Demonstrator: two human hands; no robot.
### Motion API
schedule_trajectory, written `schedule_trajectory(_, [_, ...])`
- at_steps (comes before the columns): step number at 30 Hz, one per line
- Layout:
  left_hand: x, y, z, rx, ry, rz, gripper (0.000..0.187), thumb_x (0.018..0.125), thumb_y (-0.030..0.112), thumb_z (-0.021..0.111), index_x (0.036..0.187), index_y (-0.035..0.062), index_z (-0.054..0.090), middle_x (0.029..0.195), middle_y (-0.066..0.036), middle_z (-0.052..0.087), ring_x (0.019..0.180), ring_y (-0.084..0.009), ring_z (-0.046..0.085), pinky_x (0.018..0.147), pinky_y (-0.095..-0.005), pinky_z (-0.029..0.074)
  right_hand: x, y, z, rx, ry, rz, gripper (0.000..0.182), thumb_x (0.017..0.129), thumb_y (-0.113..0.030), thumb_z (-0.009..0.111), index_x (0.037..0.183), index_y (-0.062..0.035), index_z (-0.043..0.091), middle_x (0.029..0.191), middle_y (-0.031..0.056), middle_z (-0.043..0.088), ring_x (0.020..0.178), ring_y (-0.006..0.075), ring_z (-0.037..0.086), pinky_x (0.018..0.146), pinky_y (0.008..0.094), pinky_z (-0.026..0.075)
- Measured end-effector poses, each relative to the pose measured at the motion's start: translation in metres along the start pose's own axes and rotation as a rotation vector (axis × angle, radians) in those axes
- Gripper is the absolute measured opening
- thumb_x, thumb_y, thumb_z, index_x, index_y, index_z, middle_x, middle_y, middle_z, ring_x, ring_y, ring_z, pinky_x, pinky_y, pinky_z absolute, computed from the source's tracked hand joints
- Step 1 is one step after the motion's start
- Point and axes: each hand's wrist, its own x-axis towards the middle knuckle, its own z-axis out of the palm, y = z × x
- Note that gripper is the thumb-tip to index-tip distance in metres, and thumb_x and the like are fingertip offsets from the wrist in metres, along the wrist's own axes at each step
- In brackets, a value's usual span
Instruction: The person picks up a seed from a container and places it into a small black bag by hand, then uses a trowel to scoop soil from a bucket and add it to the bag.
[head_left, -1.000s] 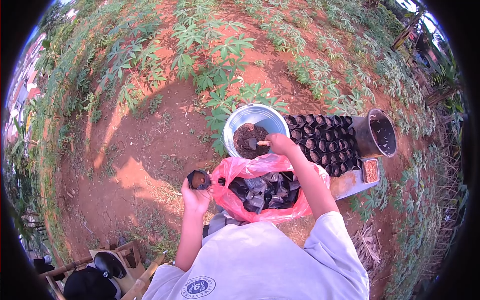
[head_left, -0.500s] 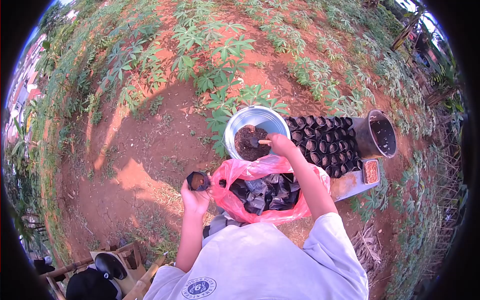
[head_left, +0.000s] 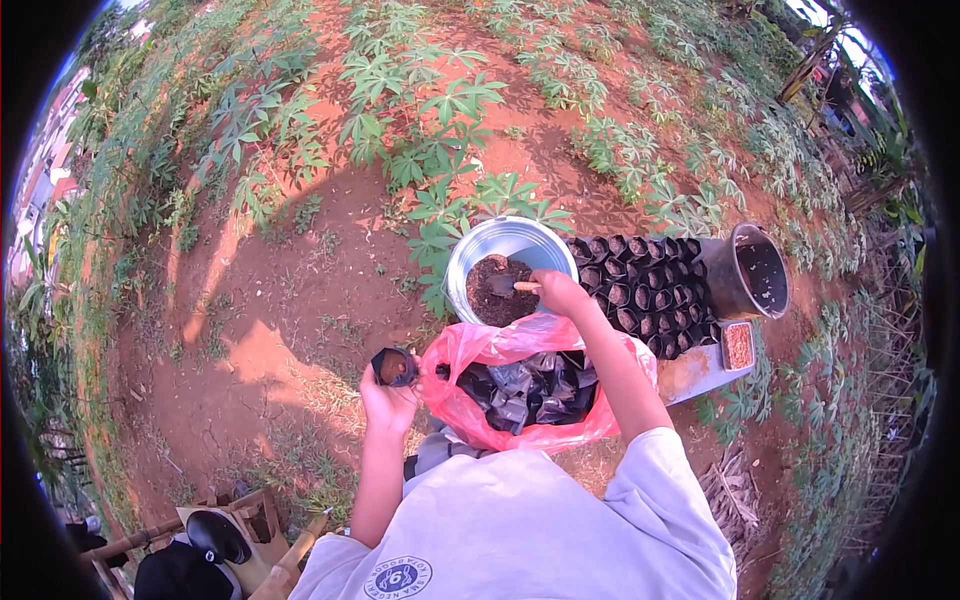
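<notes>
Left fingers (head_left: 369, 381) hold the small black bag (head_left: 393, 368) between them.

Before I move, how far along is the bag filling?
Looks done: rows of soil-filled grow bags beside the bucket.
In hand: the left hand holds an open black bag; the right hand has a trowel in the soil.
Left, apparently: black bags heaped in the pink plastic bag.
</notes>
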Motion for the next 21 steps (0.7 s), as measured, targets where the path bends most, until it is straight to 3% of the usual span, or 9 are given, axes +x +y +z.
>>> schedule_trajectory(21, [0.001,0.002,0.000,-0.012,0.016,-0.008,0.044,0.093,0.040,0.033,0.099,0.0046,0.059,0.093,-0.014,0.064,0.076,-0.0282,0.062,0.056,-0.0322,0.048,-0.002,-0.011,0.004,0.074,-0.097,-0.057,0.011,0.082,-0.008,0.059,0.091,-0.0016,0.059,0.090,0.0202,0.064,0.089,0.0366,0.061,0.076,0.0452,0.047])
